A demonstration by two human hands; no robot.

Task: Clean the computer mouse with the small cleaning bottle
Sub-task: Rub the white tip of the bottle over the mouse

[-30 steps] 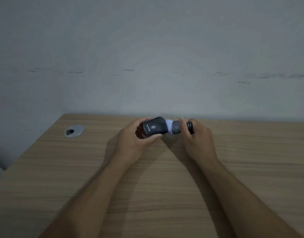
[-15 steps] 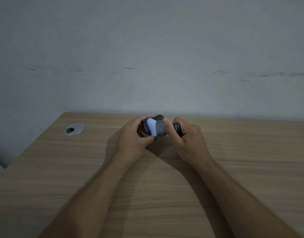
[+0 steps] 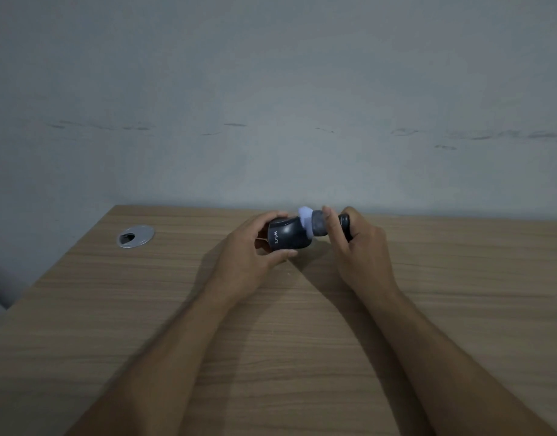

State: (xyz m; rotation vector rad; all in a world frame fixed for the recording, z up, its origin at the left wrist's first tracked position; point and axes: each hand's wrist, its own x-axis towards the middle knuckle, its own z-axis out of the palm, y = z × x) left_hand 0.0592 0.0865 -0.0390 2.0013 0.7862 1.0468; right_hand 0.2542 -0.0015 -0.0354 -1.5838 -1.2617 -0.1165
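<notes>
My left hand (image 3: pixel 248 256) grips a dark grey computer mouse (image 3: pixel 288 236) with white lettering, held just above the far part of the wooden desk (image 3: pixel 145 309). My right hand (image 3: pixel 359 250) holds a small dark cleaning bottle (image 3: pixel 321 225) lying sideways. Its pale lavender tip (image 3: pixel 305 217) presses against the mouse's far right edge. My right hand's fingers hide most of the bottle's body; its dark rear end shows past the thumb.
A round silver cable grommet (image 3: pixel 135 236) is set into the desk at the far left. A grey wall (image 3: pixel 270 105) rises directly behind the desk's far edge. The desk's left edge runs diagonally toward me.
Half a second ago the bottle's pale tip lay over the mouse near my left hand. It has since slid right to the mouse's far right edge, and the mouse's lettering shows again.
</notes>
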